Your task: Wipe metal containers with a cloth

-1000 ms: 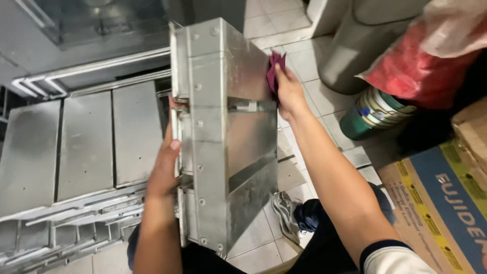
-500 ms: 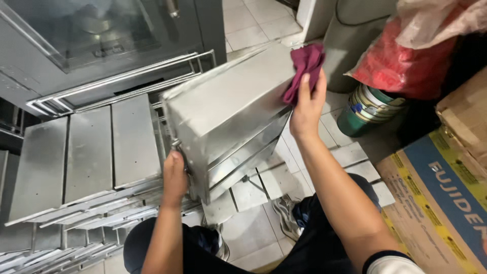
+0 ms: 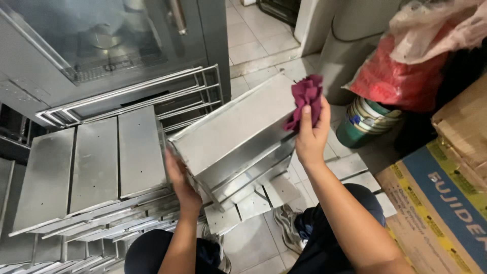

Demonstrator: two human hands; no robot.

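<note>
In the head view, a shiny metal tin (image 3: 238,137) is held tilted above the floor, in front of the knees. Its lower left end is gripped by the left hand (image 3: 180,182), fingers closed around the edge. A dark red cloth (image 3: 306,99) is pinched in the right hand (image 3: 310,137), fingers shut on it, at the tin's upper right end. 3 more tins (image 3: 91,162) are seen lined up on the left, on a stack. The wiping seems part done; how clean the tin is cannot be told.
</note>
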